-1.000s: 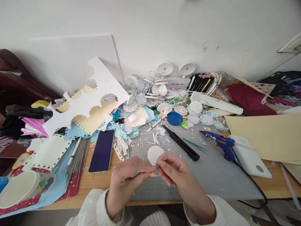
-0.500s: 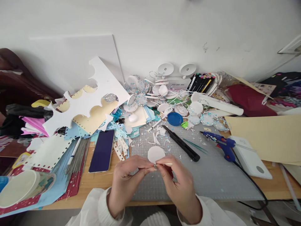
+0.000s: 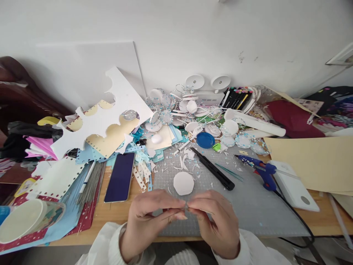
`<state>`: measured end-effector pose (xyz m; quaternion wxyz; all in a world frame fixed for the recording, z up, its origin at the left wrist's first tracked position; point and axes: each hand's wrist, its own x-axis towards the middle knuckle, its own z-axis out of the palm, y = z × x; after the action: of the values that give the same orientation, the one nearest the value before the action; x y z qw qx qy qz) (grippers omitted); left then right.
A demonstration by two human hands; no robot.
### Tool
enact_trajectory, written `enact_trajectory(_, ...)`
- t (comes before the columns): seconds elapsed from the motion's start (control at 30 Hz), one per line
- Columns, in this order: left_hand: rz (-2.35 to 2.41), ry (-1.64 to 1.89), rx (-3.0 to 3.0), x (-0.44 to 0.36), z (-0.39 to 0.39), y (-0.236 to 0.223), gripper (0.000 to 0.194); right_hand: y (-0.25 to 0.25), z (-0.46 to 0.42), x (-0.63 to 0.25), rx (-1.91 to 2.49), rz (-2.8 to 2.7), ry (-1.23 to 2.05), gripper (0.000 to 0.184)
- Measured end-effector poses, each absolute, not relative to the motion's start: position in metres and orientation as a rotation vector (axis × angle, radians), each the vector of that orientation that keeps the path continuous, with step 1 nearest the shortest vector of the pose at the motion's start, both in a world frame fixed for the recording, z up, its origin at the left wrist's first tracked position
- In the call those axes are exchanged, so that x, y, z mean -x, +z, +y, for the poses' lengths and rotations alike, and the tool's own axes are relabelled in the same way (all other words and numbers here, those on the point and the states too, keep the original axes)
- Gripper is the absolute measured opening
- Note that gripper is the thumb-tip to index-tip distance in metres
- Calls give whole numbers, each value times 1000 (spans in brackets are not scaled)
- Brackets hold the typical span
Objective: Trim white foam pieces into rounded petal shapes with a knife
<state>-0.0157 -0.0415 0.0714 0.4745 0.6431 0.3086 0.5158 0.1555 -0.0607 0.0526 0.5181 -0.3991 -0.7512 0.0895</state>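
My left hand [image 3: 156, 217] and my right hand [image 3: 213, 219] meet fingertip to fingertip above the front of the grey cutting mat [image 3: 259, 209]. Each is closed in a pinch, thumb against fingers. Something small and thin is between the fingertips, mostly hidden, and its kind cannot be made out. Just beyond the fingers a white round disc [image 3: 183, 183] lies flat on the mat. Farther back are a black utility knife [image 3: 212, 169] and teal tweezers [image 3: 228, 172], neither touched by a hand.
A blue glue gun [image 3: 260, 169] rests at the right, its cord running off the front edge. To the left lies a phone [image 3: 119, 177]. Paper scraps, white discs with beaded trim and a blue lid [image 3: 205, 140] crowd the back. A plastic tub [image 3: 24, 221] stands front left.
Both hands have come slightly nearer to me, uncovering more of the white disc. The thin pale piece that stuck out past the right fingers no longer shows there.
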Motion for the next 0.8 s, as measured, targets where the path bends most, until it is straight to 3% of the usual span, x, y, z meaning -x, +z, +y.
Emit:
enact_trajectory(0.1, 732, 1255, -1623, 17, -44, 74, 27, 55, -61, -155, 927, -1806, 244, 9)
enact_trajectory(0.23, 874, 1074, -1435, 19, -49, 73, 3, 54, -61, -159, 845, -1875, 44, 11)
enact_trajectory(0.43, 817, 429, -878, 26, -41, 76, 30, 54, -71, -164, 670, -2025, -283, 13)
enact_trajectory(0.53, 916, 465, -981, 26, -36, 83, 30, 56, -70, -160, 790, -2022, -98, 16)
enact_trajectory(0.7, 1306, 875, -1555, 21, -44, 85, 22, 59, -60, -161, 1134, -1766, 370, 11)
enact_trajectory(0.8, 1258, 1073, -1924, 21, -51, 78, 20, 61, -57, -165, 1161, -1690, 568, 11)
